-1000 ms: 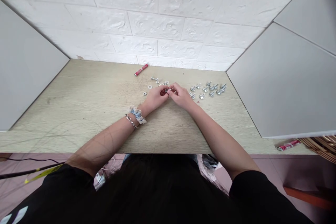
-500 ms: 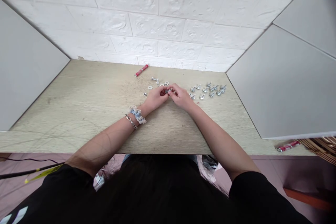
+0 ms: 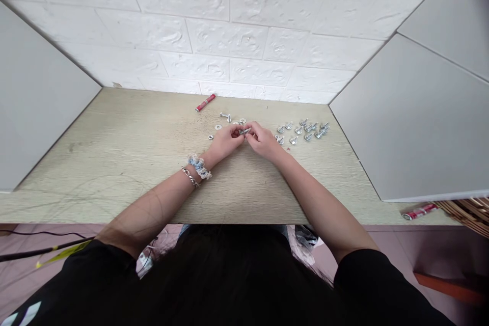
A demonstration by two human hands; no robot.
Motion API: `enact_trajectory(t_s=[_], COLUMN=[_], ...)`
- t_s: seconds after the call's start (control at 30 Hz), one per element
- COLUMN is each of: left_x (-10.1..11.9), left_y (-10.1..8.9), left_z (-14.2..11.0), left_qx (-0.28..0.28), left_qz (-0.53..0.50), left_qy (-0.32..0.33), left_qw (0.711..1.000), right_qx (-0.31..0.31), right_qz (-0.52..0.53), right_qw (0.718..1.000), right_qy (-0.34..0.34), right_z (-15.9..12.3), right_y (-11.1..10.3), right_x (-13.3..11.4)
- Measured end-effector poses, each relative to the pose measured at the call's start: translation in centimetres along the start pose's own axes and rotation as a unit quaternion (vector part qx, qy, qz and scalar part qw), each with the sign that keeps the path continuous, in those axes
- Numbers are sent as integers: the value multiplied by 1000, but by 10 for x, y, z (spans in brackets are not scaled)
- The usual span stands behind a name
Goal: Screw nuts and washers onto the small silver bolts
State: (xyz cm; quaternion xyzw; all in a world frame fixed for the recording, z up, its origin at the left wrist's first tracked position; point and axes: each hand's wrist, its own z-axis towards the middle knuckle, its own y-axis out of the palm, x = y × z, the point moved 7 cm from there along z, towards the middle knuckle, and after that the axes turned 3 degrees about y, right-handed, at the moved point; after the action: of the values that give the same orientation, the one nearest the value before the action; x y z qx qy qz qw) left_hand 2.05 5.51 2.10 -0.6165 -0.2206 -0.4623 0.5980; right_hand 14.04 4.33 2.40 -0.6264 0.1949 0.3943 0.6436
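My left hand (image 3: pixel 225 141) and my right hand (image 3: pixel 262 140) meet fingertip to fingertip over the middle of the table. Between them they pinch a small silver bolt (image 3: pixel 245 131), partly covered by the fingers. Whether a nut or washer sits on it is too small to tell. Just beyond my left hand lie loose bolts (image 3: pixel 226 116), a flat washer (image 3: pixel 218 127) and a nut (image 3: pixel 210 137). More washers (image 3: pixel 242 120) show behind my fingertips. To the right of my right hand several bolts fitted with washers (image 3: pixel 298 130) stand or lie in a loose group.
A red tube (image 3: pixel 206 102) lies near the white brick-patterned wall (image 3: pixel 252 35). Grey panels (image 3: pixel 416 127) bound the wooden table (image 3: pixel 126 163) on both sides. At the right front edge are another red tube (image 3: pixel 419 212) and a wicker basket (image 3: pixel 468 214).
Both hands stay in nearly the same place. The fingers have shifted slightly around the bolt, and the things on the table have not moved.
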Motion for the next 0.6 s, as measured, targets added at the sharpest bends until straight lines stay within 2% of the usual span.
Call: enact_trajectory(t_s=[0.23,0.6], left_x=[-3,-8], left_y=[-1,0], left_z=[1,6], left_qx=[6,6], left_qz=[-3,-32], left_qy=[-5,4], left_qw=[1000,999], right_qx=[-1,11], right_qz=[-8,-25], right_qw=[1000,999], right_qy=[6,-27], right_z=[1,0], right_y=[0,-1], right_x=[2,-2])
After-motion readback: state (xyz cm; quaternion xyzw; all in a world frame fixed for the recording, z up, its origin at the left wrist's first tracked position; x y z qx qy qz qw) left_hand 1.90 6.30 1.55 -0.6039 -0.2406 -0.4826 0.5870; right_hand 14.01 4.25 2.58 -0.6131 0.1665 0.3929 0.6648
